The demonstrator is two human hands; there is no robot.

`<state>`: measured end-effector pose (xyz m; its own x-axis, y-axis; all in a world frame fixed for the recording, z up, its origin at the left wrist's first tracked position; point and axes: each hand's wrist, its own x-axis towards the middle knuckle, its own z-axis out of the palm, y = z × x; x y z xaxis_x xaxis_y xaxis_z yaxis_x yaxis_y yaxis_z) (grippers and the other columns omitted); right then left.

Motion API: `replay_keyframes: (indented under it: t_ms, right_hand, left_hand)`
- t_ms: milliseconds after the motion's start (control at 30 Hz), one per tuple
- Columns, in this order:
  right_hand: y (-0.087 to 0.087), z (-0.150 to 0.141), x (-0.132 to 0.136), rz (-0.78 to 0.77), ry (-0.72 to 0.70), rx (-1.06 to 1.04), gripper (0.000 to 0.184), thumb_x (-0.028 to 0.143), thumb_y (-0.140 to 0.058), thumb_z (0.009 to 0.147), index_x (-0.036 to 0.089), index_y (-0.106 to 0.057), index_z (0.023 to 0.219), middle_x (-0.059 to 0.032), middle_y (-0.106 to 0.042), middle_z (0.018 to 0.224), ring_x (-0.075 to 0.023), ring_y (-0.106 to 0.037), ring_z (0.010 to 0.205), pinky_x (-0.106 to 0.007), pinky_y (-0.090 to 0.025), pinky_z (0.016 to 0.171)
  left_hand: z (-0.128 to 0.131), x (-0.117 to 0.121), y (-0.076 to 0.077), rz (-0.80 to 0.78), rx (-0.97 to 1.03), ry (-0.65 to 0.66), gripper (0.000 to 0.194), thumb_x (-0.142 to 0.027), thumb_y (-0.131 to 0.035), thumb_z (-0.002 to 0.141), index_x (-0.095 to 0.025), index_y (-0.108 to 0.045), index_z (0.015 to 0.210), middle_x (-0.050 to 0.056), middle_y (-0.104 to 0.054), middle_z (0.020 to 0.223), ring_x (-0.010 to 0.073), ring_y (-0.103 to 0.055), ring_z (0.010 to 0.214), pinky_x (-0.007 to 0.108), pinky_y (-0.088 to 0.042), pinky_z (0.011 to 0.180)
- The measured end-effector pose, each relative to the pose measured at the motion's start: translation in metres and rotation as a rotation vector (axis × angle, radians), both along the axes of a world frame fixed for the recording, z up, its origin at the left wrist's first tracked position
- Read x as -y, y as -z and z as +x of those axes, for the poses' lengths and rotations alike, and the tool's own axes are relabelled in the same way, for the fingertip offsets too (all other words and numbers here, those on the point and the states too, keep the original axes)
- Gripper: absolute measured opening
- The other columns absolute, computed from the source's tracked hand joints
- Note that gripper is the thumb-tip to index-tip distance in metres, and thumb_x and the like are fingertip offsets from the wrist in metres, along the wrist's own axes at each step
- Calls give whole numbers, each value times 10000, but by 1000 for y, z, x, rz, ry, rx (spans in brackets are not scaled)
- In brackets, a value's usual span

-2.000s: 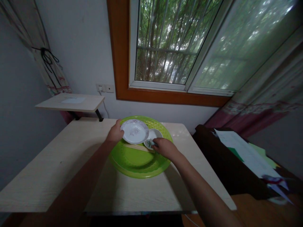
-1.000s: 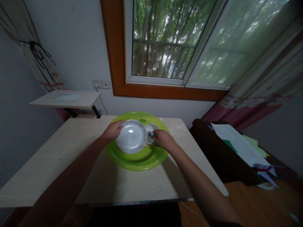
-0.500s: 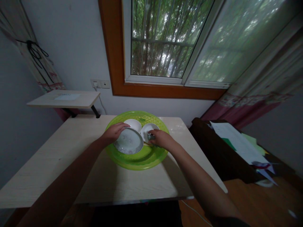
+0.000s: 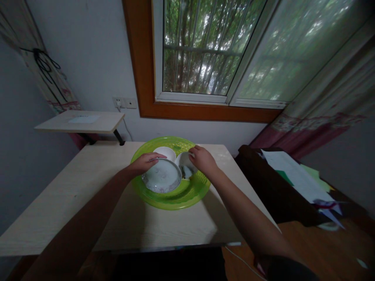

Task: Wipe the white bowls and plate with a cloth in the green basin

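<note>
"Pale tbl (image 4: pixel 114 222) below window (image 4: pixel 205 50). Chg vs 0.5 s ago?"

"R hand (image 4: pixel 202 158) let go of spoon (image 4: pixel 186 171), now pinching rim of R bowl (image 4: pixel 183 158), so bowl's prob. the focus. L hand (image 4: pixel 144 163) grips tilted plate (image 4: pixel 162 176); both pcs over green tray (image 4: pixel 170 205)."

"Unclear bits?"

"L bowl (image 4: pixel 165 151) part-hidden by plate; spoon's blurry, can't tell its ends."

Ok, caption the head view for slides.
Left hand holding a plate, right hand touching a white bowl, green tray below.
</note>
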<state>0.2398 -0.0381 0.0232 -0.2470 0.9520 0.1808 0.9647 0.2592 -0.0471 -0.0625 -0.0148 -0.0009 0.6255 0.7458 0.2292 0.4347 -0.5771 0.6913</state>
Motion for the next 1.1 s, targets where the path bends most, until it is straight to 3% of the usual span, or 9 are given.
replay_keyframes:
  t_ms: [100,267,400,533,900,1100]
  right_hand:
    - [2,0,-8,-30,74,67,318,250,-480,980,142,-641,1232,-163,-640,1224,-256,-615,1126,-311,-452,956]
    - [8,-1,-16,-115,156,165,323,227,-425,988,120,-672,1167,-182,-663,1174,-266,-680,1036,-324,-517,855]
    - [9,1,-17,-163,186,213,353,155,-406,968,108,-690,1173,-214,-685,1162,-267,-691,1054,-329,-524,869]
    - [8,1,-13,-196,184,234,333,171,-439,959,108,-713,1136,-211,-710,1107,-278,-697,1038,-340,-529,872]
    - [1,-14,-15,-49,8,250,308,221,-467,963,120,-698,1139,-199,-669,1197,-301,-585,1154,-366,-505,934]
    - [3,-17,-28,-185,114,261,358,140,-441,944,125,-695,1196,-199,-703,1181,-280,-659,1114,-345,-519,910]
  left_hand:
    - [8,7,-4,-9,-13,31,426,-336,-508,919,-201,-681,1284,84,-668,1328,238,-601,1246,374,-416,1119]
    - [24,18,-10,-23,-15,109,425,-322,-549,900,-217,-680,1290,69,-669,1337,240,-604,1243,371,-410,1121]
    - [31,21,-10,-48,-16,110,424,-335,-562,894,-222,-683,1284,64,-671,1342,239,-603,1248,380,-405,1129]
    - [33,17,-6,-80,11,58,406,-371,-515,928,-212,-696,1255,65,-687,1317,233,-620,1226,381,-429,1110]
    - [20,1,6,-6,-73,-152,398,-441,-471,950,-212,-715,1165,58,-726,1224,235,-649,1150,348,-485,1034]
    - [20,-1,11,162,-92,-146,394,-361,-434,968,-167,-726,1148,110,-703,1190,233,-623,1160,369,-459,1067]
